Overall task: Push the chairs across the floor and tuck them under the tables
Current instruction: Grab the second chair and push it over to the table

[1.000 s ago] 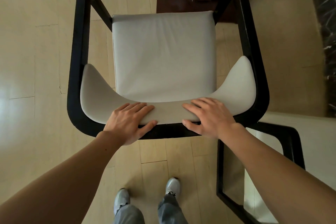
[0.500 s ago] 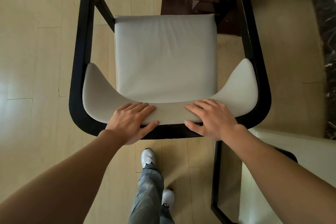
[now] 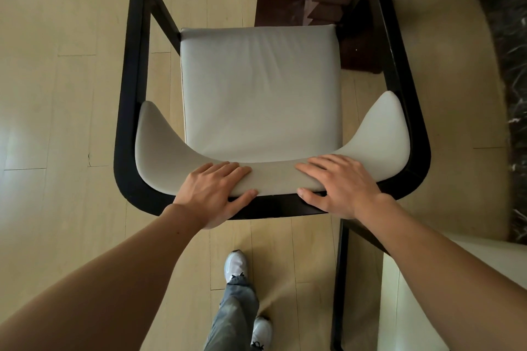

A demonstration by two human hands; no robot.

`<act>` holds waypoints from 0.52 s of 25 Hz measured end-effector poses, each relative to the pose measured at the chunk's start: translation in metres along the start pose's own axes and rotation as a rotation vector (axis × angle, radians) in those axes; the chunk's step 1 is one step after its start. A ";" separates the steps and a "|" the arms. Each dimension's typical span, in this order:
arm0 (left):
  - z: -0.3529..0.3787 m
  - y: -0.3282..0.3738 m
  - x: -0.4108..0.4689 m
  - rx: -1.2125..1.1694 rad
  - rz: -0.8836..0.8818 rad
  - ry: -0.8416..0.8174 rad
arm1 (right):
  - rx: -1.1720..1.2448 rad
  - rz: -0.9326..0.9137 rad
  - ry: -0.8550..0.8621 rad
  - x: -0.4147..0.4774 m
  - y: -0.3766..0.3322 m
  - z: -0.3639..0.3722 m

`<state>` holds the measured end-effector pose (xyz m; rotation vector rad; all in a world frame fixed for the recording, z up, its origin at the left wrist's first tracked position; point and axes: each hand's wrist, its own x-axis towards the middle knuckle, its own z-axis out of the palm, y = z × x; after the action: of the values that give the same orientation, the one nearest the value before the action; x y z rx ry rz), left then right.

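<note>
Head view: both hands, left hand (image 3: 212, 194) & right hand (image 3: 339, 184), grip chair (image 3: 259, 94) backrest.

No legible text, label, brand, number or sign appears on any surface, though small markings on the white lace-up sneakers (image 3: 235, 264) may be too blurred to resolve.

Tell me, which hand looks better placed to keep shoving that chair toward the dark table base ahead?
Neither clearly; it looks like a two-handed push. The left hand and right hand grip the chair backrest on either side of its middle, fingers over the cushion, thumbs behind. The table base sits slightly right, so the left may steer more.
</note>
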<state>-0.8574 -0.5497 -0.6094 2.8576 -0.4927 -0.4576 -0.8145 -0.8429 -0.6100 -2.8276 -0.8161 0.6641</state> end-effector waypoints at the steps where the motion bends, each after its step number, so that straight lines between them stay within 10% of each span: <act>1: -0.002 -0.002 0.006 -0.003 0.001 0.005 | -0.001 -0.001 0.004 0.006 0.003 -0.003; 13: -0.016 -0.022 0.039 -0.018 0.009 -0.001 | -0.010 0.020 0.034 0.037 0.013 -0.018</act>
<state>-0.8104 -0.5406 -0.6106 2.8371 -0.4993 -0.4594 -0.7725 -0.8341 -0.6107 -2.8515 -0.7888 0.6139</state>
